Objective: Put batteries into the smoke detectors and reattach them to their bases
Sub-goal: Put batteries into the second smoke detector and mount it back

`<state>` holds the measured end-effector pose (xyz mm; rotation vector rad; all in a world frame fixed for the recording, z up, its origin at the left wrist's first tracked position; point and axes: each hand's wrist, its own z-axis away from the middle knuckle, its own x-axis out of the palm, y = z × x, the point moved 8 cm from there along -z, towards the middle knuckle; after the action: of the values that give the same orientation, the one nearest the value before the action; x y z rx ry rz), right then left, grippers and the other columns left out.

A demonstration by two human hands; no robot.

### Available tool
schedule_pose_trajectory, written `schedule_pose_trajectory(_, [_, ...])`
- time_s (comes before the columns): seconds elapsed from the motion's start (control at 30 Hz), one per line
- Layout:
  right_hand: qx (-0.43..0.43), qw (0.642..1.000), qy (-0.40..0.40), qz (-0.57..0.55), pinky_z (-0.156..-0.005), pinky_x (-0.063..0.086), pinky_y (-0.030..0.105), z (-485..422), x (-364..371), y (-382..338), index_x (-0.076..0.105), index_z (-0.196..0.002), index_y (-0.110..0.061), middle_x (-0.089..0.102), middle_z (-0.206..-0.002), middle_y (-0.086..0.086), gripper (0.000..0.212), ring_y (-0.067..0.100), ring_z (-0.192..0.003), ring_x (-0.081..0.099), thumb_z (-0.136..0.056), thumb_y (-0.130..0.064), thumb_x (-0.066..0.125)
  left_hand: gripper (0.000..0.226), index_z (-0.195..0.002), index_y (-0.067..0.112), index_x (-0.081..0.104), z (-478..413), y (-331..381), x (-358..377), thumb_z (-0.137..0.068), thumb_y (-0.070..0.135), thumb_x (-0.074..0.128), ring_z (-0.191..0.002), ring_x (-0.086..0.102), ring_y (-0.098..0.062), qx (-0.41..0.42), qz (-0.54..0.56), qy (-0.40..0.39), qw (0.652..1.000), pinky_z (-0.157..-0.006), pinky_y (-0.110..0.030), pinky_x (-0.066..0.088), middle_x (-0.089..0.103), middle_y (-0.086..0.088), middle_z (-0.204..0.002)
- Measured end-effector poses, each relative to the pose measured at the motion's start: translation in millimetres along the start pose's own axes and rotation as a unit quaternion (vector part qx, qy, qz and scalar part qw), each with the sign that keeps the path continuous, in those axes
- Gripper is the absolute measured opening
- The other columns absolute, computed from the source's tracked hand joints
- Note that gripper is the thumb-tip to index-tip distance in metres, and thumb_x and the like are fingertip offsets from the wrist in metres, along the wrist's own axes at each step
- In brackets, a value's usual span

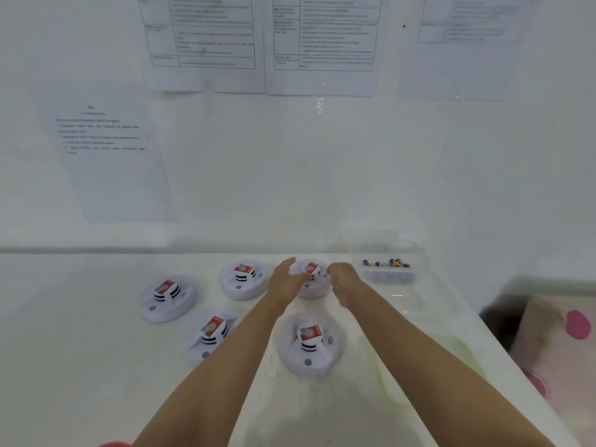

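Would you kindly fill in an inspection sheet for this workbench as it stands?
Surface: white table, faint yellowish stain towards the right edge.
Job's things: five smoke detectors, each with a red-and-white battery on top.
Clutter: clear tub by the wall, holding loose cells.
Grippers: left hand and right hand both at the far right detector; grip too blurred to tell.
Cables: nothing seen.
Surroundings: printed sheets on the white wall; pink-spotted cloth to the right.
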<state>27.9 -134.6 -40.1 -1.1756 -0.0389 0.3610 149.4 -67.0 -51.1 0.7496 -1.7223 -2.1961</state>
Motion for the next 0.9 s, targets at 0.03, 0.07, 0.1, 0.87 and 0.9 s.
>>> schedule_pose_trajectory(0.03, [0.009,1.000,-0.001,0.005,-0.058,0.030,0.023,-7,2,2,0.043,-0.069,-0.005,0.037,-0.072,0.005,0.029,0.013,-0.059,0.029,-0.097,-0.003,0.034,0.069,-0.147,0.013,0.028,-6,1,1,-0.088,0.017,0.063,-0.139,0.029,-0.023,-0.001,0.002,0.001,1.000,-0.106,-0.031,0.028,0.028,-0.008,-0.153])
schedule_pose_trajectory(0.07, [0.007,1.000,-0.002,0.003,-0.057,0.030,0.022,-10,5,0,0.052,-0.083,0.002,0.044,-0.080,0.008,0.023,0.013,-0.058,0.029,-0.096,-0.003,0.035,0.070,-0.147,0.014,0.028,-10,2,1,-0.088,0.017,0.064,-0.140,0.028,-0.023,-0.002,0.003,0.002,1.000,-0.107,-0.032,0.027,0.026,-0.007,-0.154])
schedule_pose_trajectory(0.1, [-0.008,1.000,-0.007,0.004,-0.054,0.029,0.021,-18,8,-2,0.055,-0.103,0.008,0.049,-0.092,0.012,0.024,0.012,-0.058,0.030,-0.096,-0.003,0.035,0.071,-0.147,0.014,0.027,-16,3,2,-0.088,0.018,0.064,-0.141,0.026,-0.023,-0.003,0.003,0.002,1.000,-0.108,-0.032,0.027,0.025,-0.007,-0.155])
schedule_pose_trajectory(0.87, [-0.046,0.997,-0.056,0.015,-0.060,0.043,0.028,-19,3,-31,0.043,-0.129,0.013,0.054,-0.110,0.021,0.039,0.016,-0.067,0.042,-0.094,-0.003,0.036,0.127,-0.145,0.027,0.033,-38,12,13,-0.028,0.063,0.067,-0.128,0.044,-0.023,0.014,-0.101,-0.013,0.995,-0.103,-0.033,0.039,0.036,-0.005,-0.145])
schedule_pose_trajectory(0.9, [-0.061,0.997,-0.053,0.019,-0.068,0.044,0.036,-16,1,-40,0.044,-0.128,0.016,0.055,-0.120,0.028,0.039,0.019,-0.076,0.040,-0.094,-0.002,0.037,0.122,-0.145,0.027,0.034,-36,18,11,-0.033,0.062,0.068,-0.127,0.044,-0.022,0.020,-0.080,-0.011,0.997,-0.099,-0.031,0.039,0.037,-0.003,-0.145])
